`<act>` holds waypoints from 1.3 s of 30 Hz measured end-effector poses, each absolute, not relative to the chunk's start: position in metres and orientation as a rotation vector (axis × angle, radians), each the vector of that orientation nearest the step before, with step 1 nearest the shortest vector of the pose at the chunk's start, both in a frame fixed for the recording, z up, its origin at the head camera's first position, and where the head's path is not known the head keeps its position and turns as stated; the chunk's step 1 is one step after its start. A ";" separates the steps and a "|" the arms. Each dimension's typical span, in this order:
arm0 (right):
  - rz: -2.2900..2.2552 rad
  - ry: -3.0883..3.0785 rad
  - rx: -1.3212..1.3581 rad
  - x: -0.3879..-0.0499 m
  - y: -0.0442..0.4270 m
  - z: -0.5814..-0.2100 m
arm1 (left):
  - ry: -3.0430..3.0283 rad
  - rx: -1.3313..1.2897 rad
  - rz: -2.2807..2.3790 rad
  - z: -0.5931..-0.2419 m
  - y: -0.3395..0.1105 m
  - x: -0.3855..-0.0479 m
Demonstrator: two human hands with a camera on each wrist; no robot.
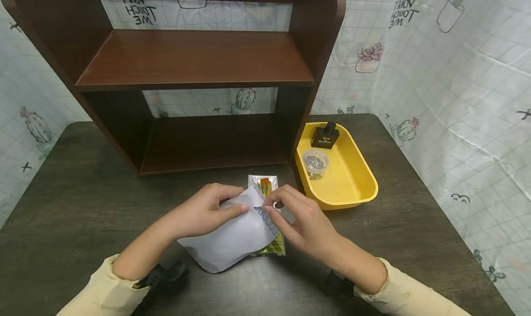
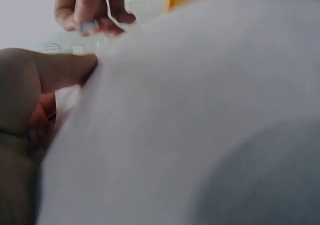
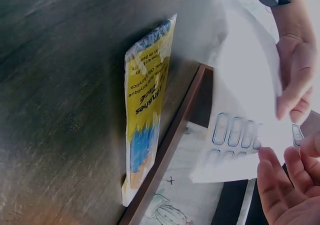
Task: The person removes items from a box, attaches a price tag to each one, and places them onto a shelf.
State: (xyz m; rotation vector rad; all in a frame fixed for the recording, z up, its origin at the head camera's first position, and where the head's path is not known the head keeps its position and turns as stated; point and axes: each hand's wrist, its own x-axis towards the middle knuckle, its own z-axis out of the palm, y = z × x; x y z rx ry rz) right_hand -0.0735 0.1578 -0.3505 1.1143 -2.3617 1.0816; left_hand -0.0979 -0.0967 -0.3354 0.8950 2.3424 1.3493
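Observation:
A white sheet of paper (image 1: 236, 240) slants above the table. My left hand (image 1: 203, 212) grips its upper left part, thumb on top and fingers behind. Along the sheet's right edge runs a row of blue-grey paper clips (image 1: 267, 220). At that edge my right hand (image 1: 307, 219) pinches a single paper clip (image 3: 297, 135) between thumb and fingertips; the right wrist view shows it just beside the sheet. Under the paper, a clear and yellow pack of paintbrushes (image 1: 274, 248) lies on the table, partly covered. In the left wrist view the sheet hides most of the scene.
A dark brown two-level shelf (image 1: 195, 60) stands behind the hands. To its right is a yellow tray (image 1: 352, 184) with a black bottle (image 1: 325, 136) and a small clear tub (image 1: 315, 164) of silvery bits. Patterned cloth (image 1: 469, 122) hangs around the dark table (image 1: 83, 205).

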 end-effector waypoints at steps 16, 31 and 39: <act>1.461 -2.561 0.783 -0.077 0.166 -0.349 | 2.557 0.619 1.072 -0.355 -0.130 -0.109; 1.596 -2.807 0.560 -0.091 0.174 -0.356 | 2.772 0.329 0.563 -0.371 -0.156 -0.116; 1.725 -2.848 0.532 -0.098 0.177 -0.366 | 2.779 0.265 0.387 -0.379 -0.165 -0.119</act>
